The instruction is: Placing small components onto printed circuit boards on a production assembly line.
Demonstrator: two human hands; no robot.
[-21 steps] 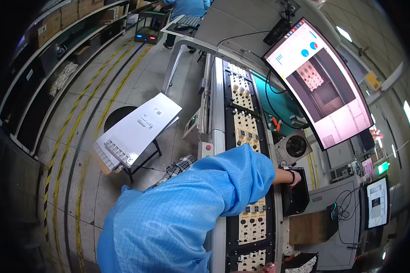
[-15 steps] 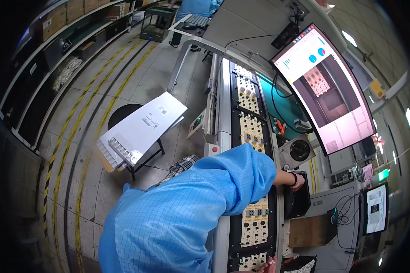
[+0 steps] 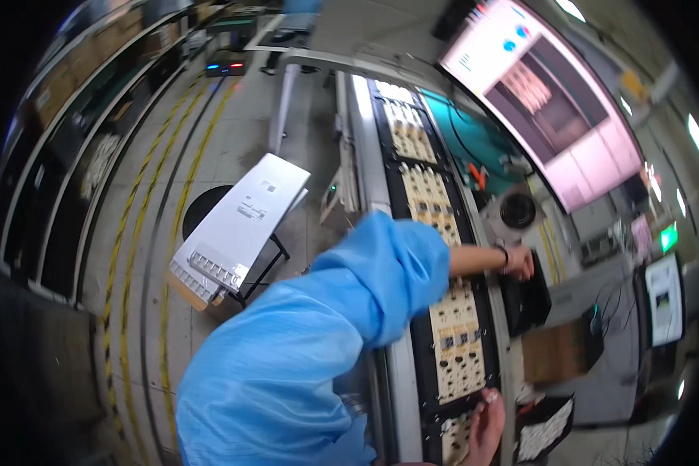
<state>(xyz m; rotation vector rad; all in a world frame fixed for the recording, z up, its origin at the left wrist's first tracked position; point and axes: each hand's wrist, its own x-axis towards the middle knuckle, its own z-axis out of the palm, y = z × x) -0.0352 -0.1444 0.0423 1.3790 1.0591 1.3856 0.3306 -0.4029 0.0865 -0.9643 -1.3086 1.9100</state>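
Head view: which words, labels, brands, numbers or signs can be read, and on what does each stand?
No text is readable.
White panel: print too small, blurred.
Large screen: too blurred.
Small screen: too small, blurred.
Green sign: too blurred.

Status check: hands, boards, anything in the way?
Left hand at black bin, grip unclear. Right hand by lowest board, contents unclear. Boards in a row; blue sleeve blocks view of part.

Electronics factory, by its conveyor [image 3: 375,171] of circuit boards [image 3: 460,353] (and yellow floor lines [image 3: 204,141])
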